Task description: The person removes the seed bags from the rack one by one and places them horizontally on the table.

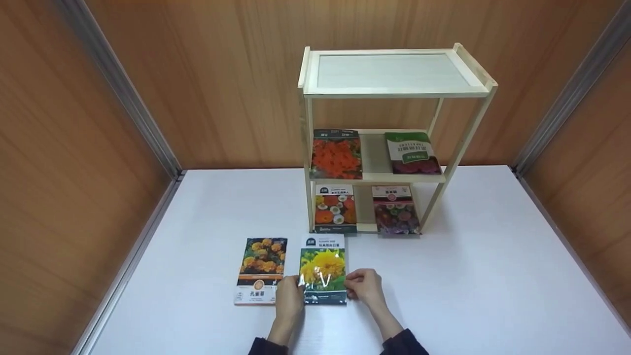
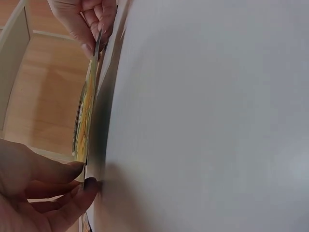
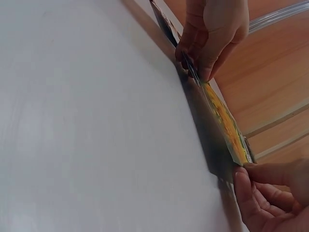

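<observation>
Both hands hold a seed packet with yellow flowers [image 1: 323, 268] by its two side edges, in front of the shelf. My left hand [image 1: 289, 298] pinches the left edge between thumb and fingers; my right hand [image 1: 366, 288] pinches the right edge near the lower corner. In the left wrist view the yellow-flower packet [image 2: 86, 113] appears edge-on, a little above the white table [image 2: 207, 116], with its shadow beneath. The right wrist view shows the same packet [image 3: 224, 123] between the two hands. Beside the left hand lies an orange marigold seed packet [image 1: 261, 268], partly covered by that hand.
A small wooden shelf [image 1: 377, 177] stands at the back. Its middle level bears a red-flower packet [image 1: 336, 157] and a green-and-white packet [image 1: 413, 152]. On the bottom level lie an orange-and-white-flower packet [image 1: 335, 209] and a pink-purple-flower packet [image 1: 397, 212]. Wood-grain walls [image 1: 222, 88] enclose the table.
</observation>
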`<state>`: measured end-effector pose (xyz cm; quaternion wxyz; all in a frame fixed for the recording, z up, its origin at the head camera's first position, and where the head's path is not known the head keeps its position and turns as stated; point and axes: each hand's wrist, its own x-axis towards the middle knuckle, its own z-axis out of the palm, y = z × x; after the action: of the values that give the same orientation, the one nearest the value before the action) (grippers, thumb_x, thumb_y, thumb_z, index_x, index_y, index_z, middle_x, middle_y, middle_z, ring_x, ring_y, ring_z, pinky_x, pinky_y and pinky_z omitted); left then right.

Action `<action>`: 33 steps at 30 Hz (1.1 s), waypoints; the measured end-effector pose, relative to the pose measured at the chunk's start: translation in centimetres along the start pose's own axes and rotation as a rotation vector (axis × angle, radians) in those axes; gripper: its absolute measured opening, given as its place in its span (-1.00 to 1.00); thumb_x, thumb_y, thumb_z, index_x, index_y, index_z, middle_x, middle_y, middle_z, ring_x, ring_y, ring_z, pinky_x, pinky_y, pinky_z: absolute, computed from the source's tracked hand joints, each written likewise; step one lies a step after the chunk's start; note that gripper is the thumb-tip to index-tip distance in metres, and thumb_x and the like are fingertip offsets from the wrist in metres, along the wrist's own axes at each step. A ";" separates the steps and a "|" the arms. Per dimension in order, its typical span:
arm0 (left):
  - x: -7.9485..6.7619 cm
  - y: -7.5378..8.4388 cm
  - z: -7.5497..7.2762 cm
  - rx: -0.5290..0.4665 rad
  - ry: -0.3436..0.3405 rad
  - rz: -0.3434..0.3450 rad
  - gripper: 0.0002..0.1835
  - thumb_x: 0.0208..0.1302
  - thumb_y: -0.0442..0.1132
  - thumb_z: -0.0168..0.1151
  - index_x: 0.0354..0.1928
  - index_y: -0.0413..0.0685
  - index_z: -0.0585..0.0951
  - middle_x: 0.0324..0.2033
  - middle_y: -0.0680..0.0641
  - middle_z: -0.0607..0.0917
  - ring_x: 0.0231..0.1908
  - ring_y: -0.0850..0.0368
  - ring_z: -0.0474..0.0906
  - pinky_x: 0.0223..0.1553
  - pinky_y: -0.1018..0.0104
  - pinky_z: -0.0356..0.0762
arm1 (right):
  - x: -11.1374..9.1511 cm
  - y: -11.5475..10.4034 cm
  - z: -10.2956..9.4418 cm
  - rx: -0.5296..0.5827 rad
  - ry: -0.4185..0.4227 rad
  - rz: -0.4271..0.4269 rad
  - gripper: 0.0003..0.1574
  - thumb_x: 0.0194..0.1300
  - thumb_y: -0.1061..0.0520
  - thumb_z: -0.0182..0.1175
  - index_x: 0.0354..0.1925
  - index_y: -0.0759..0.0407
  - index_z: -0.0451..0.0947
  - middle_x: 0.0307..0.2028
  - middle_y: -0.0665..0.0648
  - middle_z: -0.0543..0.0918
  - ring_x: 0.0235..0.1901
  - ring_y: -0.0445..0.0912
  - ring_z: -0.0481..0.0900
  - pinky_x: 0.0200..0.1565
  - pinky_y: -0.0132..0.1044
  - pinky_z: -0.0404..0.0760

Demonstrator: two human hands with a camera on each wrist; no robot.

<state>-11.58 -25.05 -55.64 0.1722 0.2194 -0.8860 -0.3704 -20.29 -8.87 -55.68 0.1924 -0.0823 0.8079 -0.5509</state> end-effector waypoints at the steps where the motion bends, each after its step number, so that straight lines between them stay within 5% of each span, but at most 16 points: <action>1: 0.0 -0.1 0.0 0.008 0.015 0.007 -0.86 -0.06 -0.60 0.14 -0.44 -0.33 0.61 -0.52 -0.19 0.62 -0.42 -0.03 0.56 -0.45 0.14 0.48 | 0.1 0.0 0.2 0.001 -0.005 0.003 -0.90 0.02 0.37 0.20 -0.39 0.41 0.54 -0.62 0.10 0.56 -0.69 -0.18 0.52 -0.58 -0.35 0.56; 6: 0.1 -0.2 -0.1 0.101 0.086 0.047 -0.85 -0.09 -0.62 0.01 -0.55 -0.30 0.52 -0.64 -0.16 0.52 -0.57 0.00 0.48 -0.59 0.15 0.38 | 0.4 0.0 0.8 0.001 -0.033 0.010 -0.90 0.01 0.38 0.19 -0.40 0.42 0.53 -0.63 0.11 0.56 -0.68 -0.18 0.53 -0.58 -0.36 0.56; 11: 0.2 0.1 -0.1 0.236 0.081 0.042 -0.76 -0.10 -0.63 -0.05 -0.75 -0.24 0.43 -0.70 -0.14 0.45 -0.63 0.04 0.42 -0.62 0.17 0.36 | 0.4 -0.2 1.2 -0.021 -0.031 0.029 -0.91 0.00 0.40 0.20 -0.41 0.43 0.53 -0.63 0.13 0.56 -0.69 -0.17 0.54 -0.59 -0.37 0.56; 24: 0.5 0.7 0.1 0.296 0.071 -0.059 -0.90 -0.08 -0.55 0.08 -0.64 -0.34 0.53 -0.60 -0.22 0.48 -0.57 -0.12 0.49 -0.62 0.06 0.45 | 0.5 -0.6 1.4 -0.056 -0.015 0.068 -0.95 0.02 0.39 0.20 -0.47 0.40 0.51 -0.66 0.15 0.55 -0.73 -0.17 0.53 -0.62 -0.36 0.55; 33: 0.4 1.4 -0.3 0.354 0.061 -0.028 -0.96 -0.04 -0.47 0.19 -0.50 -0.37 0.54 -0.48 -0.25 0.50 -0.49 -0.13 0.49 -0.61 0.04 0.47 | -0.3 -1.0 0.7 -0.169 -0.055 0.040 -0.88 0.09 0.22 0.16 -0.43 0.31 0.52 -0.64 0.10 0.55 -0.70 -0.13 0.53 -0.67 -0.36 0.50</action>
<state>-12.12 -24.59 -54.38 0.1525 0.2698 -0.9285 -0.2043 -19.85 -9.79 -54.89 0.2181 -0.0971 0.8474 -0.4743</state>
